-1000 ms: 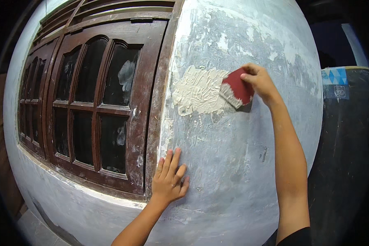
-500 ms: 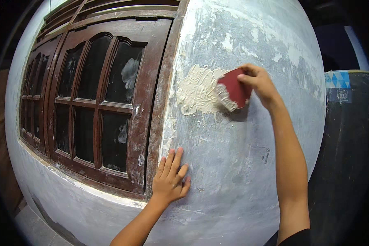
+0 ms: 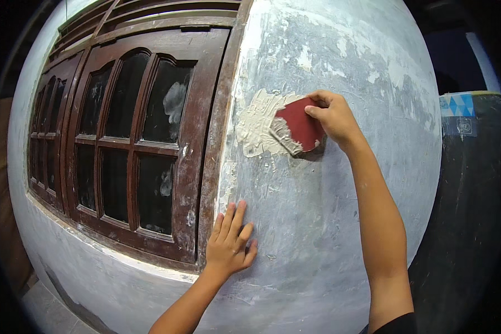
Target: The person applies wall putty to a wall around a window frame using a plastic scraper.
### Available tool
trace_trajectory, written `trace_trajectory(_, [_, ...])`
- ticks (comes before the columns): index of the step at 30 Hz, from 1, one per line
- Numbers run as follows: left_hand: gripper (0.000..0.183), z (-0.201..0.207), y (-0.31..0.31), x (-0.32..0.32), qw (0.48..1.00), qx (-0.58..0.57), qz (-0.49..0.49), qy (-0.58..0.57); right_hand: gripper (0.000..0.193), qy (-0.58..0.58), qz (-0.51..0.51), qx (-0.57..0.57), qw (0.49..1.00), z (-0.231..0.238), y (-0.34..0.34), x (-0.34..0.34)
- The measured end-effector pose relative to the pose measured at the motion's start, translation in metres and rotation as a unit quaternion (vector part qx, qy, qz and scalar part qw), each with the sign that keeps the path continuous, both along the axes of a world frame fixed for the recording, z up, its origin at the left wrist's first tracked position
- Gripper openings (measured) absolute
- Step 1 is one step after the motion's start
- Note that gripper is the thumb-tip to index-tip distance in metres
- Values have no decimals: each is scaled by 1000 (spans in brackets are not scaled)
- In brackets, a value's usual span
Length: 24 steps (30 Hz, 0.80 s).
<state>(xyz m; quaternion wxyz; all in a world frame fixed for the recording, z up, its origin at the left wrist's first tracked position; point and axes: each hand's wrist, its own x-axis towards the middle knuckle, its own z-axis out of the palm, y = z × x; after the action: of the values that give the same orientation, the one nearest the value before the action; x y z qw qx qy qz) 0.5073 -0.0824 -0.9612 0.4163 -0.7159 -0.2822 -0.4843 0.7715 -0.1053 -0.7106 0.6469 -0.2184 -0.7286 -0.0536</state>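
My right hand (image 3: 334, 119) grips a dark red, flat putty scraper (image 3: 300, 123) by its upper right edge, thumb on its face. Off-white putty coats the scraper's lower left edge, which lies against a thick, ridged patch of putty (image 3: 256, 125) on the wall. Lower down, my left hand (image 3: 228, 239) rests flat on the grey-blue wall (image 3: 312, 222) beside the window frame, fingers stretched upward and holding nothing. The scraper hides the right part of the putty patch.
A brown wooden window (image 3: 128, 145) with smudged dark panes fills the left, its frame (image 3: 214, 139) bordering the putty. Whitish, flaking paint (image 3: 395, 72) marks the upper wall. A dark panel with a blue-and-white sticker (image 3: 457, 106) stands beyond the wall's right side.
My right hand has moved the scraper left, farther over the putty patch. The left hand stays in place on the wall.
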Motion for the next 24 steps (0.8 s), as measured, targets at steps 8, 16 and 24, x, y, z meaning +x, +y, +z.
trace_trajectory(8, [54, -1, 1, 3, 1000, 21, -4, 0, 26, 142, 25, -20, 989, -1, -25, 50])
trace_trajectory(16, [49, 0, 1, 2, 1000, 16, -5, 2, 28, 19, -9, 0, 1000, 10, -5, -25])
trace_trajectory(24, [48, 0, 0, 3, 1000, 22, -1, -4, 25, 112, 24, 4, 993, 17, -22, 20])
